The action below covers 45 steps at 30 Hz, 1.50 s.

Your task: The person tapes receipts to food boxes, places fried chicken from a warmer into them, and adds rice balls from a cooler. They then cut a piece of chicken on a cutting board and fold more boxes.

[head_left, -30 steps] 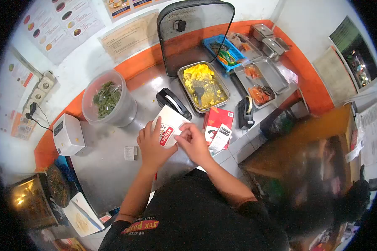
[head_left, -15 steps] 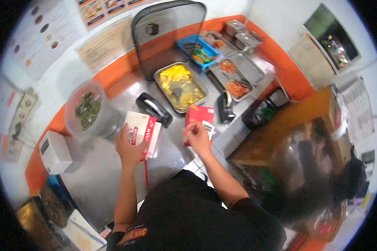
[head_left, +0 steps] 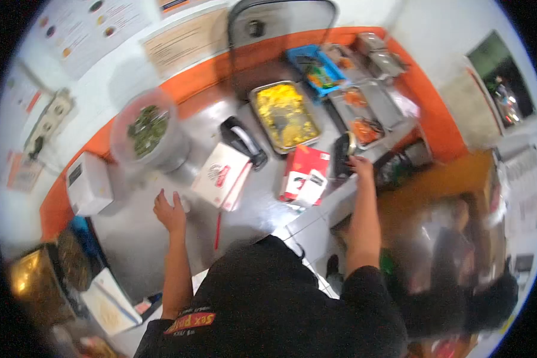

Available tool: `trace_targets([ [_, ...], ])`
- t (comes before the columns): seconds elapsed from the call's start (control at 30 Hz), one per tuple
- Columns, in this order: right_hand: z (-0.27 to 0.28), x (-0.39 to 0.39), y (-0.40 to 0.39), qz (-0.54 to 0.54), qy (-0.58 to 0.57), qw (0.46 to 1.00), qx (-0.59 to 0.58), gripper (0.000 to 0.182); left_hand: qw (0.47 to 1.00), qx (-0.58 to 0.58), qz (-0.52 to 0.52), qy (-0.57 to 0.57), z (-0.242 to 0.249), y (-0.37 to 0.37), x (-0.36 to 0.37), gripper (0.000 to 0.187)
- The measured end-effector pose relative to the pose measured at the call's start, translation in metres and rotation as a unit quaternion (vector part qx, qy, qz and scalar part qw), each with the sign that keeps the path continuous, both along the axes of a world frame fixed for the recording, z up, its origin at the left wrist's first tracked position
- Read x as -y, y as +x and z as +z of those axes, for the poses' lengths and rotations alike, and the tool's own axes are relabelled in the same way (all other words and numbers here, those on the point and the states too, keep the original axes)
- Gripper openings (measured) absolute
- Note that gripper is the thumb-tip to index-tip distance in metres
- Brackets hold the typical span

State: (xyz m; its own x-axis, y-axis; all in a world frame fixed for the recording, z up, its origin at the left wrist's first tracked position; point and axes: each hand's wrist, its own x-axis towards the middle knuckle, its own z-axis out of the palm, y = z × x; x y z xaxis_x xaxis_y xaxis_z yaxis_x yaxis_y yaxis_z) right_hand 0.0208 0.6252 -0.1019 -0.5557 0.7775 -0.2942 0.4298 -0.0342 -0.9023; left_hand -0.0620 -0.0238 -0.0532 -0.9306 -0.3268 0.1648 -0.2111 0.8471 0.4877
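Observation:
My left hand [head_left: 170,210] hovers over the metal table with its fingers spread and nothing in them. To its right lies a white and red carton box [head_left: 222,174], untouched. A second red box [head_left: 305,176], with a white label on its near side, sits further right. My right hand [head_left: 361,166] has its fingers bent round the near edge of a black stapler [head_left: 342,156] beside that red box; the contact is blurred. Another black stapler-like tool [head_left: 243,142] rests behind the white carton.
A steel tray of yellow food [head_left: 285,145] stands at the back, near a blue basket [head_left: 322,89] and steel pans [head_left: 383,104] of orange pieces. A clear tub of leaves [head_left: 122,140] and a white box [head_left: 89,185] are at left. A wooden cabinet [head_left: 453,185] stands right.
My left hand has let go of the white carton and moved left. My right hand has left the red box and moved right to the black stapler. The view has shifted.

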Motion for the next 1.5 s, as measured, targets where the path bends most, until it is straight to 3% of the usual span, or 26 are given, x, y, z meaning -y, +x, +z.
trace_targets([
  [0.07, -0.005, -0.008, 0.002, 0.019, -0.057, 0.997, -0.045, 0.030, 0.996, 0.037, 0.070, 0.037, -0.024, 0.004, 0.029, 0.059],
  [0.13, -0.002, -0.002, 0.008, -0.043, -0.132, 0.982, -0.129, 0.024, 0.985, 0.068, 0.131, 0.088, -0.059, 0.004, 0.053, 0.058],
  [0.17, 0.030, 0.012, 0.014, -0.079, -0.147, 0.985, -0.051, 0.039, 0.971, 0.062, 0.131, 0.189, -0.082, 0.001, 0.062, 0.059],
  [0.2, 0.026, 0.018, 0.021, -0.095, -0.170, 0.973, -0.124, 0.036, 0.947, 0.053, 0.127, 0.290, -0.093, -0.001, 0.070, 0.060],
  [0.33, 0.003, 0.054, 0.043, -0.166, -0.146, 0.957, -0.188, 0.020, 0.975, 0.066, 0.081, 0.194, -0.054, 0.006, 0.050, 0.058],
  [0.4, -0.015, 0.063, 0.046, -0.185, -0.138, 0.953, -0.196, 0.017, 0.937, 0.075, 0.060, 0.337, -0.050, 0.005, 0.047, 0.048],
  [0.43, -0.011, 0.067, 0.044, -0.183, -0.138, 0.953, -0.197, 0.017, 0.936, 0.073, 0.061, 0.338, -0.049, 0.003, 0.047, 0.048],
  [0.5, -0.003, 0.077, 0.043, -0.215, -0.088, 0.964, -0.129, 0.017, 0.893, 0.022, 0.022, 0.450, -0.048, -0.002, 0.046, 0.040],
  [0.57, -0.025, 0.062, 0.050, -0.188, -0.065, 0.973, -0.116, 0.018, 0.898, 0.017, -0.008, 0.440, -0.021, -0.006, 0.036, 0.037],
  [0.63, -0.042, 0.047, 0.054, -0.153, -0.115, 0.972, -0.133, 0.017, 0.901, 0.011, -0.040, 0.432, 0.019, -0.012, 0.017, 0.034],
  [0.73, -0.013, 0.066, 0.053, -0.187, -0.182, 0.963, -0.064, 0.014, 0.857, -0.010, -0.103, 0.504, 0.064, -0.016, -0.017, 0.030],
  [0.8, -0.006, 0.072, 0.055, -0.177, -0.179, 0.966, -0.066, 0.017, 0.794, 0.043, -0.201, 0.572, 0.077, -0.017, -0.034, 0.029],
  [0.83, -0.005, 0.074, 0.056, -0.167, -0.177, 0.967, -0.069, 0.021, 0.795, 0.042, -0.201, 0.571, 0.076, -0.019, -0.042, 0.029],
  [0.9, 0.004, 0.075, 0.056, -0.171, -0.181, 0.967, -0.057, 0.018, 0.779, 0.177, -0.245, 0.549, 0.064, -0.023, -0.055, 0.032],
  [0.93, 0.003, 0.073, 0.058, -0.174, -0.184, 0.966, -0.044, 0.015, 0.828, 0.173, -0.260, 0.467, 0.053, -0.025, -0.062, 0.037],
  [0.97, -0.009, 0.064, 0.059, -0.177, -0.184, 0.966, -0.044, 0.015, 0.827, 0.175, -0.261, 0.466, 0.042, -0.025, -0.063, 0.037],
  [1.03, -0.064, 0.027, 0.069, -0.088, 0.030, 0.995, 0.020, 0.009, 0.932, 0.037, -0.287, 0.218, 0.035, -0.021, -0.067, 0.040],
  [1.07, -0.059, 0.030, 0.073, -0.079, 0.058, 0.992, 0.081, 0.006, 0.931, 0.039, -0.292, 0.218, 0.039, -0.017, -0.070, 0.040],
  [1.1, -0.053, 0.030, 0.077, -0.081, 0.061, 0.992, 0.079, 0.006, 0.950, 0.024, -0.259, 0.173, 0.048, -0.013, -0.073, 0.039],
  [1.17, -0.040, 0.035, 0.086, -0.081, 0.069, 0.991, -0.076, 0.010, 0.967, 0.008, -0.218, 0.129, 0.056, -0.013, -0.074, 0.040],
  [1.2, 0.006, 0.062, 0.079, -0.099, 0.076, 0.987, -0.104, 0.010, 0.966, -0.025, -0.240, 0.094, 0.056, -0.011, -0.071, 0.039],
  [1.27, 0.092, 0.104, 0.064, -0.019, 0.074, 0.988, -0.135, 0.014, 0.962, -0.056, -0.263, 0.056, 0.058, -0.009, -0.065, 0.039],
  [1.37, 0.177, 0.162, 0.026, 0.114, 0.062, 0.980, -0.149, 0.018, 0.956, -0.064, -0.287, -0.003, 0.060, -0.012, -0.063, 0.041],
  [1.43, 0.192, 0.194, -0.006, 0.257, 0.031, 0.951, -0.168, 0.017, 0.947, -0.074, -0.312, -0.003, 0.055, -0.013, -0.059, 0.044],
  [1.47, 0.212, 0.219, -0.023, 0.345, 0.085, 0.925, -0.137, 0.017, 0.947, -0.076, -0.313, -0.002, 0.054, -0.012, -0.060, 0.044],
  [1.5, 0.208, 0.241, -0.042, 0.400, 0.039, 0.905, -0.139, 0.016, 0.949, -0.064, -0.307, -0.005, 0.054, -0.011, -0.060, 0.045],
])
